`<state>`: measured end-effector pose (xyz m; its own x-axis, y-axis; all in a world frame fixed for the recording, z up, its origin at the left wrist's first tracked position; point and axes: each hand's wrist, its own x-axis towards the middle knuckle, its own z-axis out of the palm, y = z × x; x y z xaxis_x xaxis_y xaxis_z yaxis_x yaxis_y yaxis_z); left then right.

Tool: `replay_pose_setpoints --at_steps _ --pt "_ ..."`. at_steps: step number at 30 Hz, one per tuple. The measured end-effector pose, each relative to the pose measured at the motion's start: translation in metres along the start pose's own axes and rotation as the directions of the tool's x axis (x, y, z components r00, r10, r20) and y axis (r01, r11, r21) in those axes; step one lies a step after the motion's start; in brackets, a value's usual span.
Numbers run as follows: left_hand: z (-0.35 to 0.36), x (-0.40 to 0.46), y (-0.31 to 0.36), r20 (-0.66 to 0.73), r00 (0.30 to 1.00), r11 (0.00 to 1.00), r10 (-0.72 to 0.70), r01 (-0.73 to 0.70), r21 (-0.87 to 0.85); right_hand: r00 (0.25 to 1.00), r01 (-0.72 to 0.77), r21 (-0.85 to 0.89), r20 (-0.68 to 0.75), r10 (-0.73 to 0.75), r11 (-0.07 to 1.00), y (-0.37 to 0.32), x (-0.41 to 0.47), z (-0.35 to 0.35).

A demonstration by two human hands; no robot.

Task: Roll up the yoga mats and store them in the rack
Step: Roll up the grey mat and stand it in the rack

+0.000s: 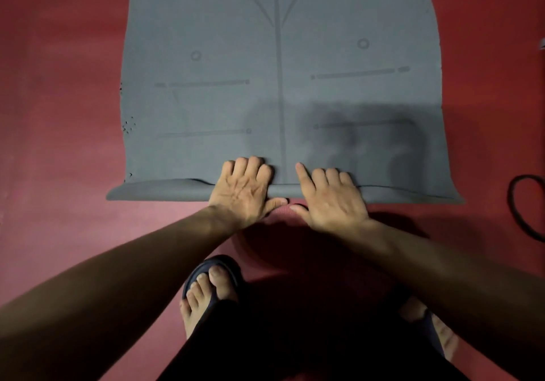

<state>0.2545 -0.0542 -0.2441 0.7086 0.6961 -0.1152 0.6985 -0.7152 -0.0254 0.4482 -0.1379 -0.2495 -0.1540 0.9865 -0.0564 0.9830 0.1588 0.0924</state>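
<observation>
Mat [280, 91]: far end cut off by top edge; alignment lines run out of view there. Near roll [165, 192]: centre section covered by left hand [240, 192] and right hand [331, 196]; number of turns not readable. Fingertips of both hands curled out of sight. Black loop [522, 203] at right: cut by frame edge, identity unclear. Right foot [433, 327]: mostly hidden under right forearm. Small grey object [542, 44] at right edge: too cropped to identify.
</observation>
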Motion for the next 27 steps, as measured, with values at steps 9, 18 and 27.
replay_pose_setpoints --at_steps 9,18,27 --pt "-0.006 -0.014 -0.038 -0.108 0.975 0.952 0.194 -0.214 -0.219 0.938 0.304 0.073 -0.198 -0.285 0.95 0.052 0.013 -0.003" --pt "-0.006 -0.031 -0.046 0.033 0.997 0.997 0.074 -0.075 0.022 0.999 0.016 0.042 0.036 -0.017 0.999 0.042 0.001 -0.008" --pt "-0.005 -0.04 -0.042 0.078 0.997 1.0 -0.003 0.002 0.011 1.0 0.008 0.129 0.023 -0.011 0.992 0.042 -0.008 -0.008"
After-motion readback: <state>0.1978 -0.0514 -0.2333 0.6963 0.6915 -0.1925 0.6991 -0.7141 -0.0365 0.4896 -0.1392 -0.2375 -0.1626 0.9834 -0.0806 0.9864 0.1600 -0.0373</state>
